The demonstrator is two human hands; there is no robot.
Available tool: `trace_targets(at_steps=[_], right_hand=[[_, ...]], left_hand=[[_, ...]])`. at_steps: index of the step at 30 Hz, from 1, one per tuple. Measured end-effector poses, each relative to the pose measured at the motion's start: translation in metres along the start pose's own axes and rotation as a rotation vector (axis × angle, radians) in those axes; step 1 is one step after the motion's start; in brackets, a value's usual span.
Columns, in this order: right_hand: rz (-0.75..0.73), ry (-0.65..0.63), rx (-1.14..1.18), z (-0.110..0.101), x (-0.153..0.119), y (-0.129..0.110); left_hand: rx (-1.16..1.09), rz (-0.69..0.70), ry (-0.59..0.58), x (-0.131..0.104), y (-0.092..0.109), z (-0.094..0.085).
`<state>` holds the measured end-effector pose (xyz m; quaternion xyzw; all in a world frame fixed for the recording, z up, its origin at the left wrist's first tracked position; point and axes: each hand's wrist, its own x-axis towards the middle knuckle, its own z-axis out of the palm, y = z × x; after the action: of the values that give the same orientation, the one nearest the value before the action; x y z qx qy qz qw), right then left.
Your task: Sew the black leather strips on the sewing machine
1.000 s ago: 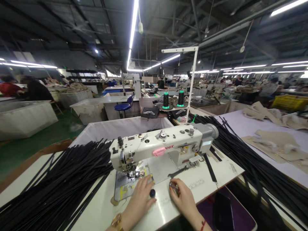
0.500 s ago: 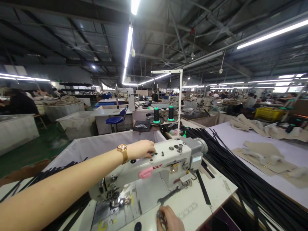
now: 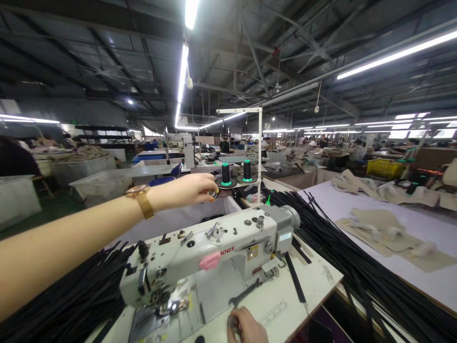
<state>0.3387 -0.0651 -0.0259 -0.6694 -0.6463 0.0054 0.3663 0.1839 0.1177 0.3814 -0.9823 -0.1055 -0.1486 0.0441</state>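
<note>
White tube lights (image 3: 192, 13) are glaring under a dim roof (image 3: 153, 62); wide-angle distortion is stretching the edges, distant workstations (image 3: 296, 156) blurring.

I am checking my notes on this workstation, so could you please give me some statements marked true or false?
1. The person's bare left hand has a gold-coloured wristwatch at its wrist. True.
2. That hand holds nothing. False: it holds a small, round metallic item.
3. A grey metal open-ended wrench lies on the white tabletop. True.
4. The two upright cones with green bases carry white thread. False: these thread cones are black.
5. A small, rounded pink piece is on the front of the white sewing machine. True.
6. The person's right hand grips the pink piece. False: the right hand holds a round metallic object.
</note>
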Motion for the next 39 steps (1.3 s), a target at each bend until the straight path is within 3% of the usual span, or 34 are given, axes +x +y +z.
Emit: trace_targets(at_steps=[2,5,8,11,14,17,24,30,34,39], right_hand=[[-0.010,0.024,0.117,-0.017,0.003,-0.007],[0.017,0.108,0.292,-0.067,0.029,-0.029],[-0.047,0.151,0.252,-0.134,0.087,-0.065],[-0.179,0.030,0.020,-0.179,0.161,-0.102],[-0.264,-0.178,-0.155,-0.188,0.216,-0.123],[-0.294,-0.294,-0.219,-0.179,0.240,-0.130],[-0.239,-0.391,-0.397,-0.172,0.247,-0.136],[-0.233,-0.420,-0.468,-0.163,0.245,-0.142],[-0.268,-0.405,-0.478,-0.185,0.227,-0.131],[-0.364,-0.494,-0.477,-0.227,0.200,-0.120]], left_hand=[[-0.030,-0.055,-0.033,-0.029,0.019,0.008],[-0.184,-0.188,-0.064,-0.082,0.057,0.055],[-0.400,-0.289,-0.017,-0.124,0.087,0.111],[-0.594,-0.389,0.065,-0.143,0.107,0.151],[-0.808,-0.479,0.129,-0.148,0.116,0.174],[-0.960,-0.518,0.203,-0.152,0.117,0.187],[-1.178,-0.586,0.327,-0.158,0.110,0.201],[-1.330,-0.586,0.341,-0.152,0.113,0.195],[-1.345,-0.556,0.435,-0.158,0.113,0.179],[-1.310,-0.565,0.587,-0.186,0.110,0.146]])
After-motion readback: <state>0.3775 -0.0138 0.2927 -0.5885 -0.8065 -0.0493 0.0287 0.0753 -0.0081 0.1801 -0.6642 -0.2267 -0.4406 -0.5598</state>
